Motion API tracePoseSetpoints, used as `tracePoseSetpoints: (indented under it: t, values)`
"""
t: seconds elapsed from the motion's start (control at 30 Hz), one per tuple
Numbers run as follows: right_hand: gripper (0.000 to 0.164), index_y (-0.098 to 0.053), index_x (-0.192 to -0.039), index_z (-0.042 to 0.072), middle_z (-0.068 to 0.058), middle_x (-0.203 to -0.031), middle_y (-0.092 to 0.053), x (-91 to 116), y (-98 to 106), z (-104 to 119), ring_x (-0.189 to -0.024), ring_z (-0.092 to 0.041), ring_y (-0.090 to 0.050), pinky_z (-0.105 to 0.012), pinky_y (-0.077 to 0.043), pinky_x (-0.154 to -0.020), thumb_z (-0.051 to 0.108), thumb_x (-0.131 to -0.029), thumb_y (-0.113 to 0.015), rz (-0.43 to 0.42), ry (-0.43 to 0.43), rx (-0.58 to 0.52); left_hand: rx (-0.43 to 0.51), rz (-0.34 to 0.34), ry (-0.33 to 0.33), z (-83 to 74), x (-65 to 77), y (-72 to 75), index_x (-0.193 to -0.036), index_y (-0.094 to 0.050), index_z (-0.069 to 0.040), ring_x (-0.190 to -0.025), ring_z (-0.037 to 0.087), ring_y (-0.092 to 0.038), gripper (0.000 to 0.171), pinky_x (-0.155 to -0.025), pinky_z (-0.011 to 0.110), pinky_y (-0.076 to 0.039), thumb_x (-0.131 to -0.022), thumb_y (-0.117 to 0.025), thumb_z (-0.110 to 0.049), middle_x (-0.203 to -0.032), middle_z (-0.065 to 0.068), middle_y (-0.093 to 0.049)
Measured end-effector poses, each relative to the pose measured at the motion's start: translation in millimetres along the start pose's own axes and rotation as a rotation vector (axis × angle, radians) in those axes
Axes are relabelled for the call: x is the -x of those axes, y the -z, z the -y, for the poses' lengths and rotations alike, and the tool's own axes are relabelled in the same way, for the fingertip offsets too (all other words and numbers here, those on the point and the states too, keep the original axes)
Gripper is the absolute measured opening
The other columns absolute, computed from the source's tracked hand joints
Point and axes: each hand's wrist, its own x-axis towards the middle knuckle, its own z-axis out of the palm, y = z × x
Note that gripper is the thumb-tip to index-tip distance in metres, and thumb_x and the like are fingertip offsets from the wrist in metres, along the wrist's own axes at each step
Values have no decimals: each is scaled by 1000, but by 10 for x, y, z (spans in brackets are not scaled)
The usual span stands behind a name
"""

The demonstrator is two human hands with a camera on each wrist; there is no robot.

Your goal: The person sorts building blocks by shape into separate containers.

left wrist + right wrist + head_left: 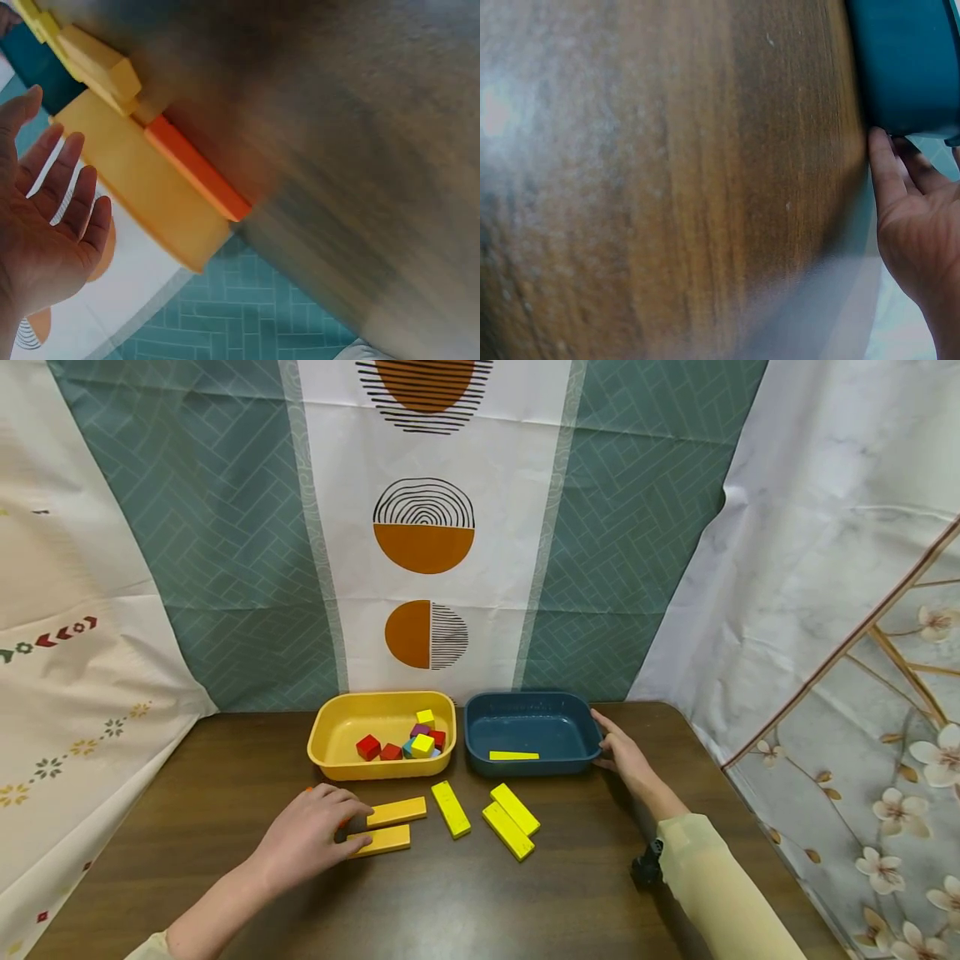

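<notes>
My left hand (311, 831), fingers loosely spread, hovers at the left ends of two light-orange blocks (396, 812); whether its fingertips touch them I cannot tell. Partly behind that hand lies a red-orange block (199, 169). At the right end of the blue tray (532, 768), my right hand (626, 760) touches the outer wall with fairly straight fingers. Inside this tray is one yellow block (513, 756). Three yellow blocks lie before the trays: a single one (451, 810), and a pair (507, 831) side by side.
The yellow tray (330, 764) stands left of the blue one and holds several small cubes (368, 747) in red, yellow, purple and blue. Both stand at the back of the brown wooden table (480, 910), before a patterned cloth (427, 635). A black device (647, 864) sits at the right sleeve.
</notes>
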Motion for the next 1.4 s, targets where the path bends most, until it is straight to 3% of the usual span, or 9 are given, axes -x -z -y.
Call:
tracePoseSetpoints:
  t: [0.13, 0.43, 0.63, 0.83, 1.17, 1.4]
  values:
    - [69, -21, -163, 4, -19, -169, -10, 16, 0, 3, -144, -46, -26, -67, -32, -112, -1, -95, -32, 3, 9, 3, -7, 32, 3, 21, 30, -50, -105, -78, -20, -99, 19, -59, 32, -87, 44, -52, -80, -86, -39, -102, -9, -70]
    - [69, -20, -163, 4, -18, -169, -10, -6, 9, -43, -146, -46, -23, -66, -33, -111, -2, -95, -31, 4, 15, 8, -20, 32, 4, 37, 71, -143, -100, -78, -22, -96, 17, -58, 29, -82, 42, -53, -78, -87, -40, -99, -11, -68]
    - [69, -22, -165, 12, -14, -170, -11, -119, 59, -240, -145, -42, -26, -63, -36, -110, 1, -97, -29, -20, 19, 19, -26, 56, 31, 42, 72, -145, -99, -78, -22, -95, 17, -57, 29, -84, 43, -52, -79, -88, -40, -98, -11, -67]
    - [69, -24, -165, 15, -12, -170, -14, -140, 69, -280, -142, -40, -31, -62, -38, -110, 4, -97, -31, -30, 35, 28, -22, 71, 50, 50, 75, -143, -100, -78, -22, -95, 16, -57, 30, -84, 43, -52, -78, -88, -40, -98, -11, -67]
    - [68, -23, -164, 12, -11, -170, -12, -124, 71, -249, -144, -42, -27, -65, -35, -111, 1, -97, -30, -28, 27, 15, -40, 79, 51, 46, 79, -164, -99, -78, -21, -95, 19, -58, 30, -84, 43, -52, -79, -87, -41, -98, -9, -68]
    - [69, -21, -163, 4, -19, -169, -11, -30, 11, -41, -143, -47, -27, -67, -32, -111, -2, -95, -31, -3, 16, -11, -60, 95, 62, 31, 89, -180, -99, -78, -19, -92, 19, -56, 31, -84, 42, -51, -78, -87, -41, -99, -6, -68]
